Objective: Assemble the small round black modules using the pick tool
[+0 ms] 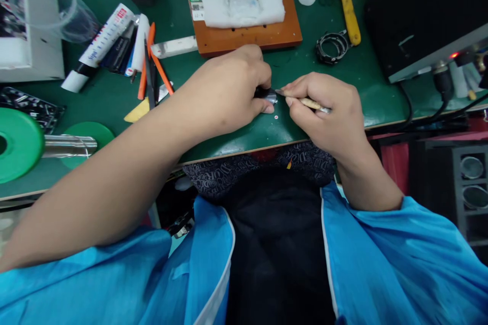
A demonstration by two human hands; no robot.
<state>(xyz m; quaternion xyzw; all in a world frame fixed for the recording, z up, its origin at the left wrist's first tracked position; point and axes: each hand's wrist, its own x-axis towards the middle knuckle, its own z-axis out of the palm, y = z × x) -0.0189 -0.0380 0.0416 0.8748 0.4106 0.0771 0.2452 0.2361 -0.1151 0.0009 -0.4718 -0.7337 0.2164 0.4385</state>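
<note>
Near the front edge of the green tabletop, my left hand (238, 89) pinches a small dark part with a shiny metallic end (270, 96) between thumb and fingers. Just to its right, my right hand (330, 104) grips a thin tool with a pale, worn handle (309, 104), like a pen. The tool's narrow metal tip points left, very close to the small part; whether they touch I cannot tell. A tiny white round piece (276, 117) lies on the table below the tip. My left fingers cover most of the part.
Behind my hands stands an orange-brown base (244, 40) with a white foam pad (244, 2). A yellow brush (348, 7) and a black ring-shaped case (332, 47) lie right of it, near a black device (423, 15). Tweezers, a glue tube (102, 40) and a green spool (17, 144) are left.
</note>
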